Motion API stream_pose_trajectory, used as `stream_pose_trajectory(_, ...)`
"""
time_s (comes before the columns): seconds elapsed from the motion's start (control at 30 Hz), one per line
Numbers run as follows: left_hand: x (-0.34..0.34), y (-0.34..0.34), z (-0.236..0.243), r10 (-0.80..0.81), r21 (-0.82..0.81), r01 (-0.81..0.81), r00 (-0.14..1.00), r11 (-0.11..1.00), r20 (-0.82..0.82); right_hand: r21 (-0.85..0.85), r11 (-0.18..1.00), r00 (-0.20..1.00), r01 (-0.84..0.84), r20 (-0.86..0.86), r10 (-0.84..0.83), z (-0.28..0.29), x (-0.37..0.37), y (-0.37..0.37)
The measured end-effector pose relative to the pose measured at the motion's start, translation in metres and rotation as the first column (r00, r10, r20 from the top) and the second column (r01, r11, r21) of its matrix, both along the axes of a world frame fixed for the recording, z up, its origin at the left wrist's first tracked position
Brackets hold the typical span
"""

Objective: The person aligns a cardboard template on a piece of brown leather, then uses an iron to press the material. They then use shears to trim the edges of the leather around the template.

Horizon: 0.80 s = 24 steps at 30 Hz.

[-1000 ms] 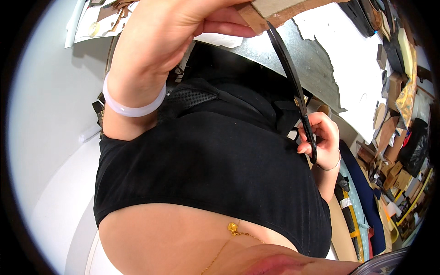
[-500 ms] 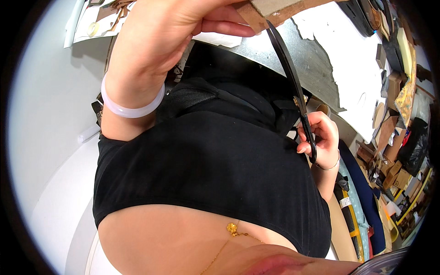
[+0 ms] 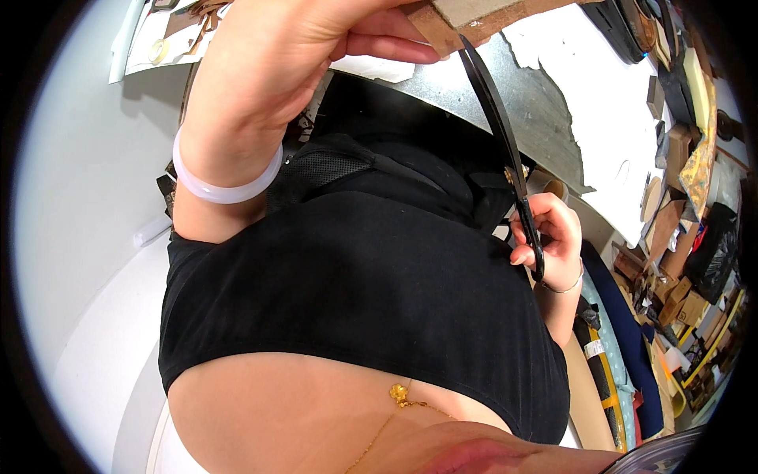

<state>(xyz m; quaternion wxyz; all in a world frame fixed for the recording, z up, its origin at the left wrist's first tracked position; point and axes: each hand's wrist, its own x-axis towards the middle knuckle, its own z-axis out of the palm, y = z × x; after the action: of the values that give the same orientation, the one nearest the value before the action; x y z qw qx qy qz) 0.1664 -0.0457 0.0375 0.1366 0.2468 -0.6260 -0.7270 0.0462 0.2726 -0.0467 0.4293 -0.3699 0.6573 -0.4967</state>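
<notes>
My left hand (image 3: 300, 59), closed, grips a stiff brown piece (image 3: 434, 30) at the top edge of the picture. The piece has a paler tan face, and whether it is cardboard or leather I cannot tell. Most of it lies beyond the picture. My right hand (image 3: 557, 231) has its fingers curled through the handle of long black scissors (image 3: 494, 107). The scissors slant up and left, and their blade end meets the lower edge of the brown piece. Whether the blades are apart does not show.
A grey tabletop (image 3: 450, 83) with torn white paper (image 3: 612, 118) lies beyond my hands. Cardboard boxes (image 3: 693, 308), a black plastic bag (image 3: 713, 249) and fabric rolls (image 3: 628, 340) crowd the right side. A roll of tape (image 3: 159, 51) sits at the upper left, near a white wall (image 3: 75, 205).
</notes>
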Motion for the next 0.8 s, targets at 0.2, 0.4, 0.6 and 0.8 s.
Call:
stream_pose_trajectory(0.2, -0.002, -0.003, -0.003, -0.002, 0.028, 0.004, 0.997, 1.000, -0.072, -0.063, 0.998, 0.984, 0.001, 0.178, 0.011, 0.000, 0.002, -0.003)
stream_pose_trajectory(0.4, -0.003, -0.010, -0.014, 0.056, 0.172, -0.018, 0.975, 0.985, -0.216, -0.021, 0.988, 0.957, 0.155, 0.251, -0.145, 0.000, 0.008, 0.003)
stream_pose_trajectory(0.6, -0.008, -0.010, -0.006, 0.062, 0.210, -0.049, 0.996, 0.977, -0.057, -0.057, 0.985, 0.937, 0.161, 0.323, -0.135, 0.002, 0.008, 0.000)
stream_pose_trajectory(0.8, -0.003, -0.006, -0.005, 0.020, 0.324, 0.001, 0.998, 0.946, -0.061, -0.020, 0.996, 0.954, 0.086, 0.290, -0.076, 0.005, 0.007, -0.001)
